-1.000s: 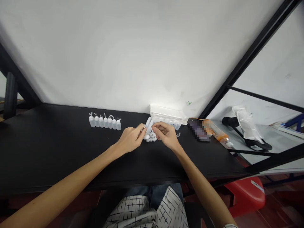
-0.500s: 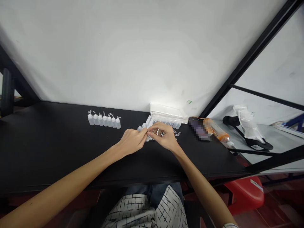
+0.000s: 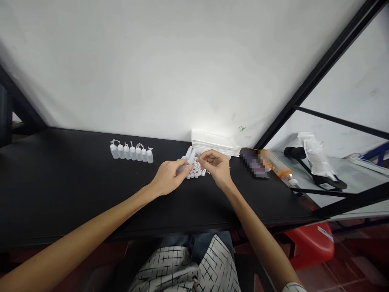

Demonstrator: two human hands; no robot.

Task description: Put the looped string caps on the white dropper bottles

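Note:
Over the middle of the black table [image 3: 75, 190], my left hand [image 3: 170, 175] is closed on a small translucent white bottle [image 3: 181, 168]. To its right my right hand [image 3: 216, 165] has thumb and forefinger pinched on a small thing too tiny to make out. Under and between both hands lies a cluster of small white bottles [image 3: 194, 174], partly covered by the fingers. Further left, several translucent bottles [image 3: 133, 153] stand side by side in a row, with thin white strap pieces on their tops.
Behind the cluster a stack of white sheets [image 3: 212, 142] lies against the wall. To the right are a dark blurred packet [image 3: 255, 164] and an orange-labelled bottle [image 3: 281, 169]. A black frame bar [image 3: 322, 118] and a red stool [image 3: 314, 245] are further right.
My hands, which met at the fingertips, have moved apart. A bottle now shows in my left hand, and my right hand has shifted slightly right. More of the bottle cluster is visible between them.

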